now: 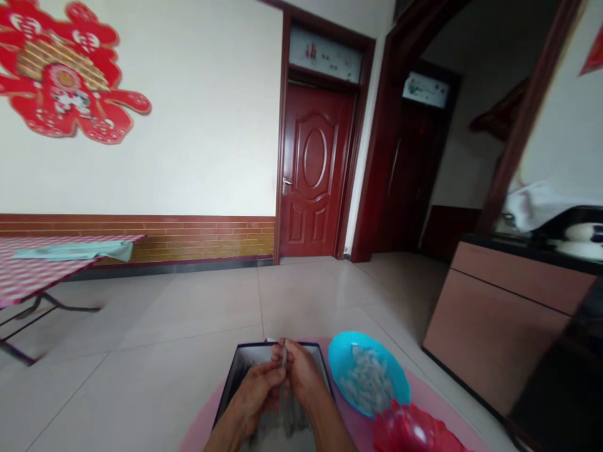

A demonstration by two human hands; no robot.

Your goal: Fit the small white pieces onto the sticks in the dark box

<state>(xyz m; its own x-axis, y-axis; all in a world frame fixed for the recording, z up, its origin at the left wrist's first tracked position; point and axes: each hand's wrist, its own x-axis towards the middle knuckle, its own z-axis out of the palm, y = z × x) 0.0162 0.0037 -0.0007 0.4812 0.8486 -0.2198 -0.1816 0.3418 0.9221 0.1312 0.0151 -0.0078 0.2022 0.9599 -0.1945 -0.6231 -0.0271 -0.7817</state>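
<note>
My left hand (pixel 258 390) and my right hand (pixel 301 370) meet above an open shallow box (pixel 234 370) with a pale inside and a dark rim. Between their fingertips is a slender greyish strip (pixel 284 359), held upright; its exact kind is too blurred to tell. Both hands have their fingers closed on it. More thin greyish pieces (pixel 288 422) show below the hands in the box, partly hidden by my wrists. Right of the box, a bright blue bowl (pixel 338 351) holds many small whitish, translucent pieces (pixel 370 380).
Box and bowl rest on a round pink surface (pixel 207 420). A shiny red object (pixel 414 430) lies at its lower right. To the right stands a brown cabinet (pixel 504 320); at left is a table with a checked cloth (pixel 28 276). A red door (pixel 318 169) is ahead.
</note>
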